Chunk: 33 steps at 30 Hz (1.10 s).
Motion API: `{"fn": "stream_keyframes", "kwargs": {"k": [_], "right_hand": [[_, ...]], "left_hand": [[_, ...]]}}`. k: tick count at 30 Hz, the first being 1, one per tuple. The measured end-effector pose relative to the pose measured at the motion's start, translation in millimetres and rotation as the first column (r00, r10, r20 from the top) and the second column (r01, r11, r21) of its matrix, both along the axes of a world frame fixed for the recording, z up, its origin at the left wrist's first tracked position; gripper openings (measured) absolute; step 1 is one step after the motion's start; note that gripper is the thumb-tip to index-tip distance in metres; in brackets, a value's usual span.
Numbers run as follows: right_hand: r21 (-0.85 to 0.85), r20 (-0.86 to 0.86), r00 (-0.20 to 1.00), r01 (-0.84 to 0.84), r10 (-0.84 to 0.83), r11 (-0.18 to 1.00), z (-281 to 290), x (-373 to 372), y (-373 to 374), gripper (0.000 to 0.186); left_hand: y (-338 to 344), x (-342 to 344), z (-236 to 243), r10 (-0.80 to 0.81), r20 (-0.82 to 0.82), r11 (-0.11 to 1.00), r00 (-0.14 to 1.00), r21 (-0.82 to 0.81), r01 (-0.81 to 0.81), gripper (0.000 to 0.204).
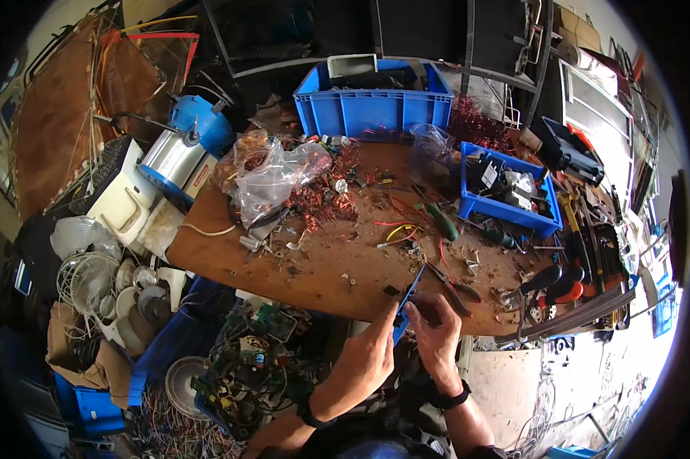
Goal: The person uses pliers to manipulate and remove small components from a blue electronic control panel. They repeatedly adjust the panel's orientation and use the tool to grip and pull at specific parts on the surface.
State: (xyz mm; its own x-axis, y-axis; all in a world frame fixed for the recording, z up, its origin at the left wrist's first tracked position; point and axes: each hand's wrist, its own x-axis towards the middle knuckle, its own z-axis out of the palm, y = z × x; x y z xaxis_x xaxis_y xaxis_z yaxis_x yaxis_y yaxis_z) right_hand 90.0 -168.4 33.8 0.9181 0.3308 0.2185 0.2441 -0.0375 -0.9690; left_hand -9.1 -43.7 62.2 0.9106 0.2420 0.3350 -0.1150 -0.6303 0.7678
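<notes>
Close to the wooden bench's (314, 279) front edge, my left hand (364, 363) and my right hand (437, 333) both grip a thin blue board (408, 298), held tilted with a small black part (392, 291) beside its left face. My fingers partly hide it. Just right of it lie dark pliers (456, 291) with red on the handles. Farther back are a green-handled tool (442, 222), red and yellow wires (398, 233) and loose scraps.
Clear bags with copper wire (276, 180) lie back left. Blue crates (372, 111) (509, 214) hold dark parts. Knives and tools (571, 279) crowd the right end. Below the bench's left front are scrap circuit boards (276, 329), fan parts and tangled wires.
</notes>
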Motion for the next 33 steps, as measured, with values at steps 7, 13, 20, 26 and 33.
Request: {"fn": "stream_keyframes", "kwargs": {"k": [7, 13, 20, 26, 33], "right_hand": [[0.046, -0.088, 0.996, -0.017, 0.021, 0.999, -1, -2, 0, 0.02], [0.159, -0.122, 0.992, -0.021, 0.041, 0.987, -3, 1, 4, 0.02], [0.166, -0.119, 0.99, -0.057, 0.078, 0.984, -3, 1, 2, 0.02], [0.113, -0.13, 0.988, -0.066, 0.081, 0.991, -7, 5, -2, 0.022], [0.156, -0.19, 0.977, -0.072, 0.102, 0.985, 1, 1, 0, 0.021]], "left_hand": [[1, 0, 1, -0.002, 0.001, 1.0, 1.0, 0.0, 0.002, 0.047], [1, 1, -1, 0.009, 0.036, 1.0, 0.999, 0.014, -0.01, 0.049], [2, -2, 4, 0.002, -0.055, 1.0, 0.998, 0.0, -0.002, 0.053], [1, 0, 7, -0.015, -0.074, 0.998, 0.997, 0.062, 0.02, 0.061], [1, 1, 4, 0.017, 0.037, 0.999, 0.999, 0.038, -0.018, 0.051]]}}
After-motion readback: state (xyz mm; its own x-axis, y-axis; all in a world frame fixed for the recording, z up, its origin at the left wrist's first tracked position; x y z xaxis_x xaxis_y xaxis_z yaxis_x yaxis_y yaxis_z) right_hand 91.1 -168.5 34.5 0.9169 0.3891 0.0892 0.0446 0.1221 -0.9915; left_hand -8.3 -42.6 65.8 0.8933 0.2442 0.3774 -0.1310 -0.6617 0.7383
